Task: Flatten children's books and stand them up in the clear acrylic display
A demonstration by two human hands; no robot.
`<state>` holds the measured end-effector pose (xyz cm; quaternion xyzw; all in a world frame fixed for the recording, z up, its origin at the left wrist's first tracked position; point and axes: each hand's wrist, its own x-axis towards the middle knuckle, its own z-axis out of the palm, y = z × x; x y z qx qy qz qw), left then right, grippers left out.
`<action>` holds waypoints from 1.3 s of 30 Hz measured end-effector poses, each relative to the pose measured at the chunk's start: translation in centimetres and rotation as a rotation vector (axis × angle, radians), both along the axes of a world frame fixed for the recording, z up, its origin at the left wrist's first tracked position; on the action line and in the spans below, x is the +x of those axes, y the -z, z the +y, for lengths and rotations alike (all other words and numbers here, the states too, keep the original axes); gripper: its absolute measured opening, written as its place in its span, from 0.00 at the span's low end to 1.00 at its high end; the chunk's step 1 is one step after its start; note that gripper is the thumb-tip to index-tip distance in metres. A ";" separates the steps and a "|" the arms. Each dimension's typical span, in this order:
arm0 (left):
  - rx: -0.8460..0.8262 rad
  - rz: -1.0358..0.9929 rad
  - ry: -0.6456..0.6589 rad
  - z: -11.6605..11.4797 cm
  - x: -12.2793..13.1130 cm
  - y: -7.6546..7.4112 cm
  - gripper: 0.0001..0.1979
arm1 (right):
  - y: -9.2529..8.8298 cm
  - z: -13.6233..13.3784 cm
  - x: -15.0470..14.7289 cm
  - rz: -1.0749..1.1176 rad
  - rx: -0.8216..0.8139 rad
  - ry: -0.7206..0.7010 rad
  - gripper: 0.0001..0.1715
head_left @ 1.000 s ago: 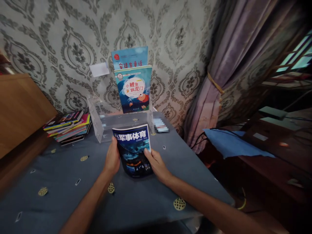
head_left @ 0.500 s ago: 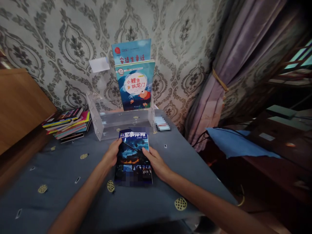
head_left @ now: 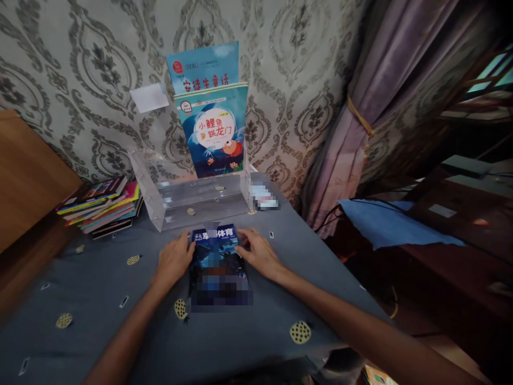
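A dark blue magazine [head_left: 218, 256] with white Chinese title lettering faces up at the near middle of the table, its lower cover blurred. My left hand [head_left: 175, 259] grips its left edge, fingers curled beside the upper corner and thumb against the side. My right hand [head_left: 260, 255] is at the right edge, thumb tip at the cover's border and fingers bent around the upper corner. Just beyond stands a clear acrylic book rack [head_left: 204, 206]. In it a teal picture book [head_left: 216, 133] leans upright before a taller light blue book [head_left: 204, 61].
A stack of books [head_left: 102, 200] lies at the table's left, near a wooden panel [head_left: 32, 182]. A pixelated pale item [head_left: 264, 197] sits right of the rack. The dark blue tablecloth [head_left: 100, 294] has pineapple prints. Off the table's right edge are a curtain [head_left: 340, 160] and a blue cloth [head_left: 385, 224].
Both hands have shifted outward to the magazine's edges, uncovering more of its cover. It now looks flatter, with its title more plainly visible. The view has shifted slightly.
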<state>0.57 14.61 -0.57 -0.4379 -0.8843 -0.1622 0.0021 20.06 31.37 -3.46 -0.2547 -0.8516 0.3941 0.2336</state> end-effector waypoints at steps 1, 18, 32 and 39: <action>0.007 0.059 0.033 0.1 0.2 -0.1 0.14 | -0.3 0.0 0.1 -0.020 0.060 0.007 0.22; 0.079 0.247 0.229 1.4 1.5 2.9 0.19 | 1.0 1.2 -2.8 -0.050 0.413 -0.298 0.21; 0.134 0.208 0.333 1.9 1.1 2.7 0.20 | 1.5 4.1 -2.8 0.024 0.225 -0.188 0.24; 0.130 0.109 0.513 4.5 2.0 2.7 0.21 | 2.2 4.8 -3.0 0.115 0.043 -0.204 0.29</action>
